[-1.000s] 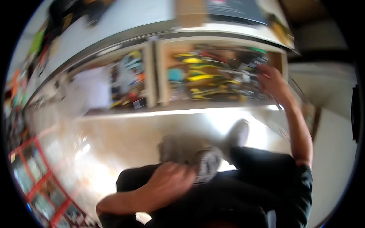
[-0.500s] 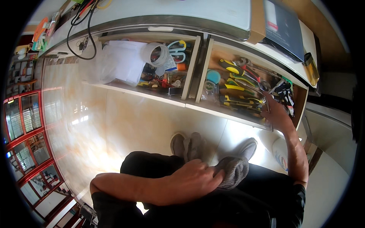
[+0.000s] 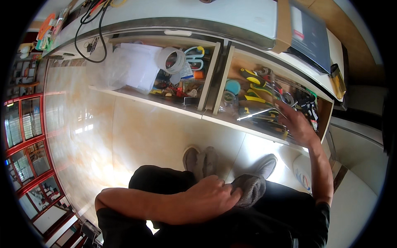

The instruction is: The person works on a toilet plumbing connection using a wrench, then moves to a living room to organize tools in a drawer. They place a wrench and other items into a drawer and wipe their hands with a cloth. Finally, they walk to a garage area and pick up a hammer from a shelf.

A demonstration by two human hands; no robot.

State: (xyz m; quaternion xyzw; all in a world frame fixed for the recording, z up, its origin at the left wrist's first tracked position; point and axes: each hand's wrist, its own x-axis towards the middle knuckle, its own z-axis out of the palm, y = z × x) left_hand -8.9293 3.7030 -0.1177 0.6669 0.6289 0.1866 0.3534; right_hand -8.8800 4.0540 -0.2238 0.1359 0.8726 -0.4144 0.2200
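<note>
My right hand (image 3: 296,124) reaches into the right open drawer (image 3: 223,82), fingers spread over a heap of hand tools with yellow and black handles (image 3: 253,77). A shiny metal shaft (image 3: 254,115) lies just left of its fingertips; I see nothing gripped. My left hand (image 3: 209,198) rests on my dark trouser leg, fingers loose, touching my grey-socked foot (image 3: 250,188). It holds nothing.
The left open drawer (image 3: 209,78) holds a white tape roll (image 3: 171,60), a white plastic bag (image 3: 129,66) and scissors (image 3: 194,55). A black cable (image 3: 93,29) and a dark flat box (image 3: 310,35) lie on the counter. Grey shoes (image 3: 197,159) stand on the tiled floor.
My right hand has moved from the drawer's right end toward its front middle, over the tools. The left hand stays on my leg. My view has tilted and steadied.
</note>
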